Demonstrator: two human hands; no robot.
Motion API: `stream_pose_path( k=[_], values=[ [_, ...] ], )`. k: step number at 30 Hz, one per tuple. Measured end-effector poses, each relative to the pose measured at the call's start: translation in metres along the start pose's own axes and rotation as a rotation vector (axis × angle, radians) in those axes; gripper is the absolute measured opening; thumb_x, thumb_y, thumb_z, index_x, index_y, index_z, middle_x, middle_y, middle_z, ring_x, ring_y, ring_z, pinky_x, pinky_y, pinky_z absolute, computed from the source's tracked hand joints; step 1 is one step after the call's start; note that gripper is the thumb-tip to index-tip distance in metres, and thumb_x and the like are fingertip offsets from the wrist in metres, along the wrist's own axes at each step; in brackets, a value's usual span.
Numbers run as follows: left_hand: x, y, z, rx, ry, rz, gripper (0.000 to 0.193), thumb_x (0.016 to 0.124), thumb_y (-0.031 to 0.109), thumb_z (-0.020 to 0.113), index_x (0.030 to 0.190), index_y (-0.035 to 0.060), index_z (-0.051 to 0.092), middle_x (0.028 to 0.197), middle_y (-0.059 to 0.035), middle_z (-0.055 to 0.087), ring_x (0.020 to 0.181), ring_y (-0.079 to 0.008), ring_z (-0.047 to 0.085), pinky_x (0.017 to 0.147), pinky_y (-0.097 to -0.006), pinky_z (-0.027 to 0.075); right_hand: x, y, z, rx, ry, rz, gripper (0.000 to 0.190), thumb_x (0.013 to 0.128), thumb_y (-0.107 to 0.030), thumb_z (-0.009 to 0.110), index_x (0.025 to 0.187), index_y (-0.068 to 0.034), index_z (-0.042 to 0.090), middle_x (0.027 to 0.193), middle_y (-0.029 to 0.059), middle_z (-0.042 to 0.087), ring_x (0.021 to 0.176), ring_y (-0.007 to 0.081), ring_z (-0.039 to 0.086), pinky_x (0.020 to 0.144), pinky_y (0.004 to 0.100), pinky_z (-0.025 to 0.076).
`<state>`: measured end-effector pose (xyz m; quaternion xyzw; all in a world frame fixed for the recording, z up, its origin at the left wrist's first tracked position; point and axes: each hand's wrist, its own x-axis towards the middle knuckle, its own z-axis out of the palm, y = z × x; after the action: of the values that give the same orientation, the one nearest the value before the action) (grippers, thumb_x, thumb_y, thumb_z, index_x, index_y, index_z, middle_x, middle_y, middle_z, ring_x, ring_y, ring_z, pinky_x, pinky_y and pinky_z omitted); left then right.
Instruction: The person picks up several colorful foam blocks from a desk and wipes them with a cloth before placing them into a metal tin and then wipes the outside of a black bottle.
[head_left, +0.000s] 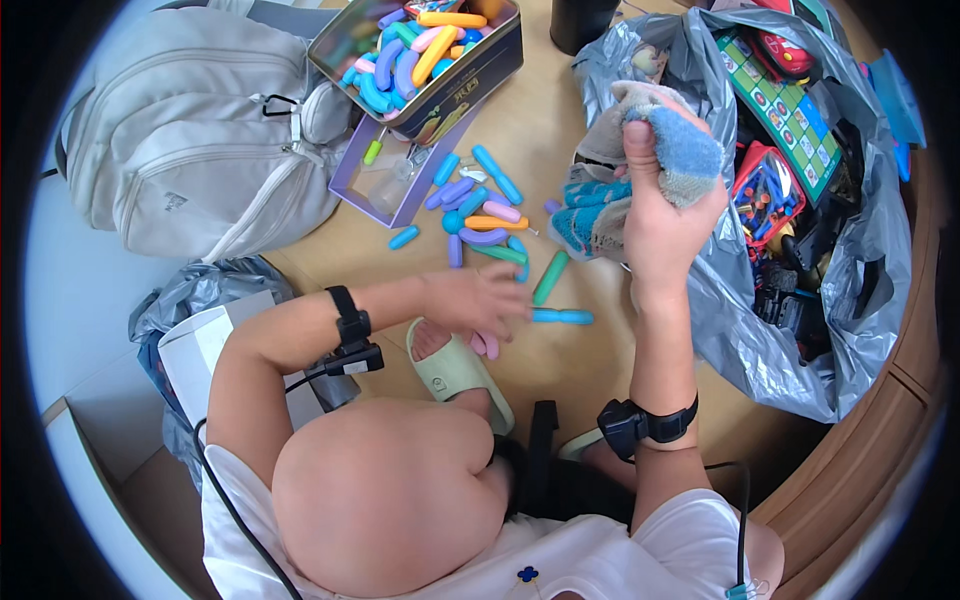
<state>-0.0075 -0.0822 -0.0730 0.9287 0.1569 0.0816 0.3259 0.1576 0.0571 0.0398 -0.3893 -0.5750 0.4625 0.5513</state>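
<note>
My right hand (667, 221) grips a bundle of fuzzy cloth that looks like socks (686, 146), blue and grey, with the thumb pressed over it. Teal and grey patterned socks (592, 214) show just left of that hand; whether it holds them too, I cannot tell. Blurred by motion, my left hand (484, 296) hovers with fingers apart and nothing visible in it. Around it are loose plastic toy pieces: a green stick (551, 277), a blue stick (562, 316), an orange one (495, 223) and a pink piece (486, 345) partly behind the fingers.
A tin box (465, 97) full of similar pieces stands over a purple tray (360, 180). At left sits a grey backpack (187, 135). A silver plastic bag (750, 322) of mixed toys lies at right. A white box (217, 337) is beside my left arm. Cables run from my wrist devices.
</note>
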Motion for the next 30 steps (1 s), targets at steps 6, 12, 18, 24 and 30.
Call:
stream_pose_path(
  k=[6, 12, 18, 24, 30],
  values=[
    [0.01, -0.013, 0.031, 0.021, -0.039, 0.035, 0.019, 0.065, 0.028, 0.07, 0.079, 0.0157, 0.064, 0.102, -0.0009, 0.051, 0.106, -0.0191, 0.045, 0.093, -0.0412, 0.03, -0.001, -0.003, -0.002, -0.018, -0.002, -0.011, 0.023, 0.078, -0.006, 0.069, 0.098, 0.001, 0.06, 0.096, 0.0081, 0.063, 0.088, 0.0148, 0.058, 0.081, 0.0267, 0.044],
    [0.038, -0.003, 0.01, 0.117, -0.053, -0.142, 0.052, 0.056, 0.031, 0.076, 0.103, 0.019, 0.059, 0.117, -0.0029, 0.046, 0.112, -0.022, 0.042, 0.094, -0.0433, 0.029, 0.001, -0.002, -0.012, 0.014, 0.05, 0.026, 0.023, 0.078, -0.006, 0.069, 0.098, 0.001, 0.06, 0.095, 0.0078, 0.063, 0.088, 0.0142, 0.058, 0.081, 0.0262, 0.044],
    [0.074, 0.016, 0.032, 0.092, 0.048, -0.065, 0.077, 0.053, 0.031, 0.077, 0.124, 0.026, 0.048, 0.142, -0.0035, 0.028, 0.126, -0.0261, 0.031, 0.101, -0.0513, 0.026, 0.001, -0.001, -0.013, -0.005, 0.051, 0.027, 0.023, 0.077, -0.004, 0.069, 0.098, 0.0, 0.06, 0.096, 0.0083, 0.063, 0.087, 0.015, 0.058, 0.081, 0.0271, 0.044],
    [0.061, -0.013, 0.025, 0.291, -0.057, -0.266, 0.063, 0.069, 0.029, 0.068, 0.128, 0.0246, 0.045, 0.144, 0.0008, 0.028, 0.13, -0.0276, 0.026, 0.103, -0.0523, 0.023, 0.003, -0.006, -0.008, -0.031, -0.046, -0.061, 0.026, 0.073, 0.0, 0.068, 0.098, -0.001, 0.06, 0.096, 0.0115, 0.063, 0.089, 0.0209, 0.06, 0.08, 0.0294, 0.045],
    [0.031, -0.042, 0.006, 0.377, 0.132, -0.337, 0.045, 0.071, 0.025, 0.066, 0.115, 0.0212, 0.054, 0.13, -0.0028, 0.042, 0.124, -0.0287, 0.034, 0.095, -0.0521, 0.033, 0.014, -0.013, 0.0, -0.08, -0.224, -0.236, 0.027, 0.071, 0.001, 0.068, 0.097, -0.001, 0.061, 0.095, 0.0125, 0.063, 0.089, 0.0241, 0.061, 0.08, 0.0301, 0.046]
  ],
)
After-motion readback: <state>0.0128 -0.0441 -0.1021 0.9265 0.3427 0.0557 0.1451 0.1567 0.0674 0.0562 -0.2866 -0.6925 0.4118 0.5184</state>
